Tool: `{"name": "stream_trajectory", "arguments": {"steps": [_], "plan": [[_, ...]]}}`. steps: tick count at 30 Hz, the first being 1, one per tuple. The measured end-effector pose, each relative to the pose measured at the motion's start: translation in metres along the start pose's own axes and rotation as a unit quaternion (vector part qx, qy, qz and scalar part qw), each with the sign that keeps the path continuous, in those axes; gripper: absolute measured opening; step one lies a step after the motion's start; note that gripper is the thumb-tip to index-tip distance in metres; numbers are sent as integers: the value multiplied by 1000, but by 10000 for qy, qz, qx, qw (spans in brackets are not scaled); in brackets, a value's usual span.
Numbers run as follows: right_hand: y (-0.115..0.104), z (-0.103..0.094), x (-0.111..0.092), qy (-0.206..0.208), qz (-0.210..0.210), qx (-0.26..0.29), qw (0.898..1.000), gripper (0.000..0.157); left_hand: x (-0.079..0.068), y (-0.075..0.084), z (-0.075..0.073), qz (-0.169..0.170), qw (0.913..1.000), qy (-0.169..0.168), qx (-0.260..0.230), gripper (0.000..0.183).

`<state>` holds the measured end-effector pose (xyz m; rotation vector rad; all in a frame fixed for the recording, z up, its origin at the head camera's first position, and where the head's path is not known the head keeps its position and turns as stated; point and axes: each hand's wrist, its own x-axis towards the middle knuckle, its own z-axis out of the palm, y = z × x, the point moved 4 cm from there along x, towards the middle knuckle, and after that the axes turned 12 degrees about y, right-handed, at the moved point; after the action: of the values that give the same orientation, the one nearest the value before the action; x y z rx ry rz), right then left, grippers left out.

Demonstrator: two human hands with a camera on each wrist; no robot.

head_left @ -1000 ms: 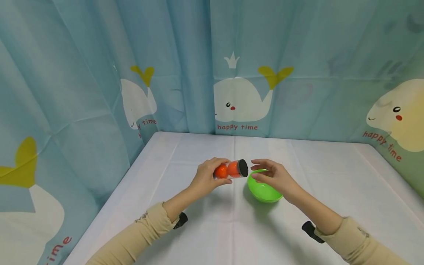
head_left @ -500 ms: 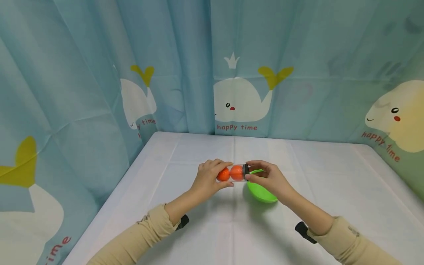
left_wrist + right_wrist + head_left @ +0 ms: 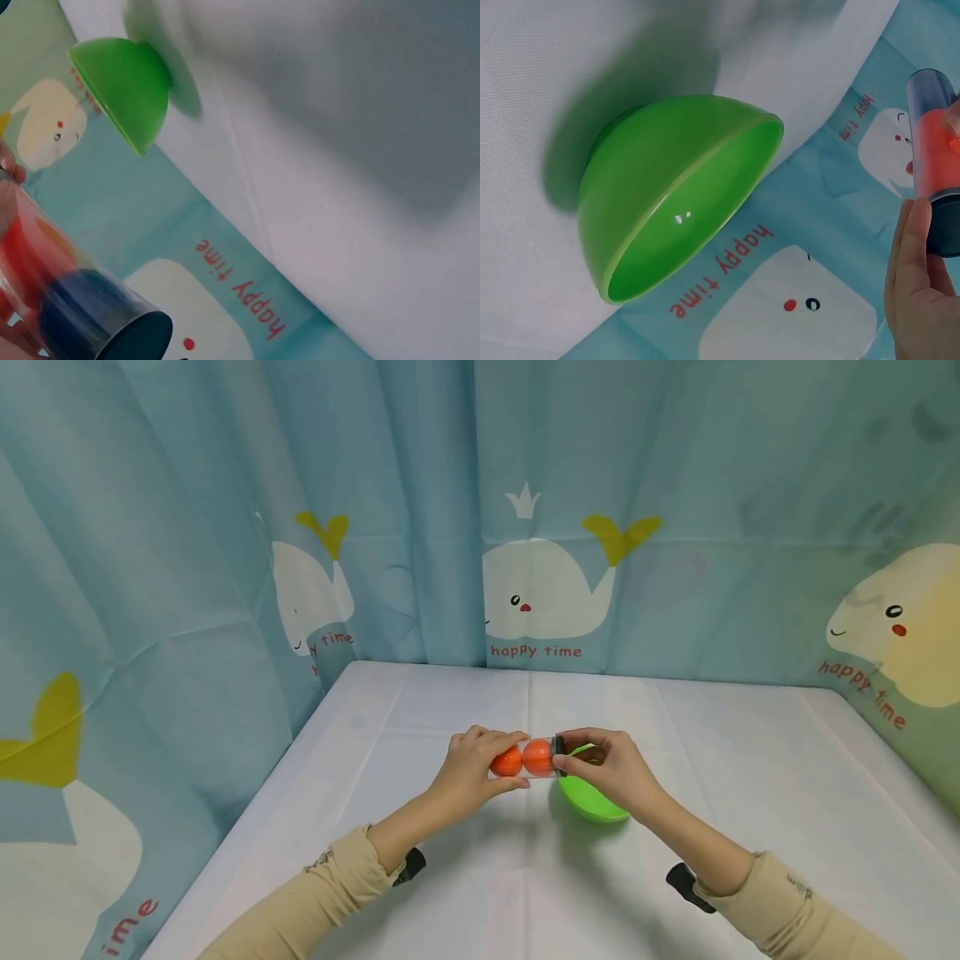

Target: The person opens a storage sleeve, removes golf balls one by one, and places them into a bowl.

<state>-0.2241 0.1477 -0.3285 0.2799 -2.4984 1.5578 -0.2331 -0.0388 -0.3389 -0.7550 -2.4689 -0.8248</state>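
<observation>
My left hand [image 3: 468, 772] grips a clear cylindrical container [image 3: 530, 768] held sideways above the table. Inside it show two orange balls [image 3: 537, 757], and in the left wrist view a dark blue ball [image 3: 79, 311] at the other end. At the right end sits a black lid [image 3: 946, 225], which my right hand [image 3: 618, 768] pinches between thumb and fingers. A green bowl [image 3: 592, 797] stands upright on the table just below and behind my right hand, which covers part of its rim.
A white cloth covers the table [image 3: 720, 760]. Pale blue curtains [image 3: 420, 527] with printed whales hang along its back and left side. Black wrist devices [image 3: 690, 887] stick out below both sleeves.
My right hand has moved left and taken hold of the black lid. The container has turned so its lid faces right, and it has shifted slightly right. The bowl has stayed put.
</observation>
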Motion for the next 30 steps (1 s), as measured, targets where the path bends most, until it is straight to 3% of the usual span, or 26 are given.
{"name": "stream_trajectory", "arguments": {"steps": [10,16,24,30], "plan": [[-1,1,1,-120,-232,10,9997,32,-1,-8,3,-118,9983,-168,-549,59],[0,3,3,-145,-366,-103,9992,30,1,-12,5,-9,9969,-183,-767,57],[-3,1,5,-219,-666,-223,9973,31,0,-18,10,28,9888,155,-1482,53],[-6,-4,5,-186,-482,-242,9984,34,1,-15,11,-36,9825,161,-1855,54]]}}
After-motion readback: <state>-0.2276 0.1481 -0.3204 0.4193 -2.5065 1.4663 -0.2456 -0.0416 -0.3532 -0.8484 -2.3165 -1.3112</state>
